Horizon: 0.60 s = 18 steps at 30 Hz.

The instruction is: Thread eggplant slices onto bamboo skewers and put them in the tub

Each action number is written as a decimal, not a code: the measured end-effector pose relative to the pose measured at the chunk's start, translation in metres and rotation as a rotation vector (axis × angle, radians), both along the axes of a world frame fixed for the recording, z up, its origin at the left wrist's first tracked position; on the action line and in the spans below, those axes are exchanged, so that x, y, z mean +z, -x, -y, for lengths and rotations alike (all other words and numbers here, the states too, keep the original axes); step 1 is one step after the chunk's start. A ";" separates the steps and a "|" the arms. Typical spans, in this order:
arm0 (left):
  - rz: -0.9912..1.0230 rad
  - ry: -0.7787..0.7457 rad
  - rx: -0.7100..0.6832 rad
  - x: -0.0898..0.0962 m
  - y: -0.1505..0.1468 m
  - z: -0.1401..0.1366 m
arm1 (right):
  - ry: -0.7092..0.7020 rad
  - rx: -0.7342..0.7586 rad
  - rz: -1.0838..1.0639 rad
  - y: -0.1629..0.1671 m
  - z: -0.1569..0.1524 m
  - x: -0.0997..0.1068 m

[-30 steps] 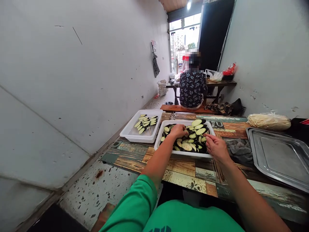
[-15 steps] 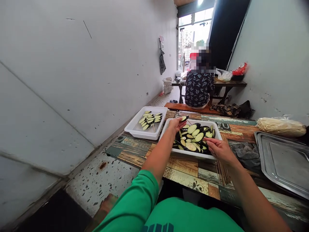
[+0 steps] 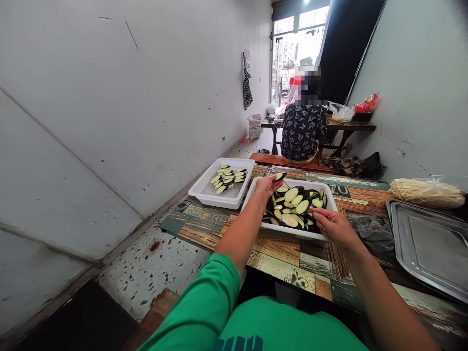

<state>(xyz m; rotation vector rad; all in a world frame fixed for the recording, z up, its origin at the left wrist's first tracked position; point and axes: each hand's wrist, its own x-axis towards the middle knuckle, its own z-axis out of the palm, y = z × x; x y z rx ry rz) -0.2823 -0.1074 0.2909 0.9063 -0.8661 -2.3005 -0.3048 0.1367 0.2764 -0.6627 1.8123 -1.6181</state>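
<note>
"Hands first: what have we got in them?"

"Our left hand (image 3: 267,188) has its fingers closed on one eggplant slice (image 3: 280,176), held over the white tub's (image 3: 292,232) eleven-o'clock rim."

"And our right hand (image 3: 331,225)?"

"Thumb and forefinger are pinched together on what looks like a bamboo skewer (image 3: 287,185), though its middle is lost against the heaped slices (image 3: 291,195)."

"How do they lie?"

"From our right hand, the held slice sits at ten o'clock, and the skewer seems to point that way. The slice's long axis runs roughly eight to two. Our left hand is nearer, touching it."
</note>
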 end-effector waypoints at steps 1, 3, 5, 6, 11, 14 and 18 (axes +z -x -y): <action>-0.005 0.002 -0.006 0.000 0.000 0.000 | -0.003 0.006 -0.003 0.000 0.000 0.001; -0.009 0.012 -0.014 0.000 -0.001 0.000 | -0.005 0.015 -0.004 -0.001 0.000 0.002; -0.005 0.028 -0.016 0.001 -0.001 -0.001 | -0.006 0.017 -0.006 -0.001 0.000 0.003; -0.003 0.035 -0.020 0.001 -0.002 -0.002 | -0.008 0.014 -0.008 -0.001 0.000 0.003; -0.001 0.031 -0.062 0.002 -0.002 -0.004 | -0.013 0.003 0.018 0.000 -0.002 0.001; -0.004 0.042 -0.089 0.003 -0.003 -0.005 | 0.006 0.006 0.022 0.001 -0.002 -0.001; -0.026 0.087 -0.106 0.003 -0.004 -0.008 | 0.017 0.002 -0.002 0.001 0.000 -0.003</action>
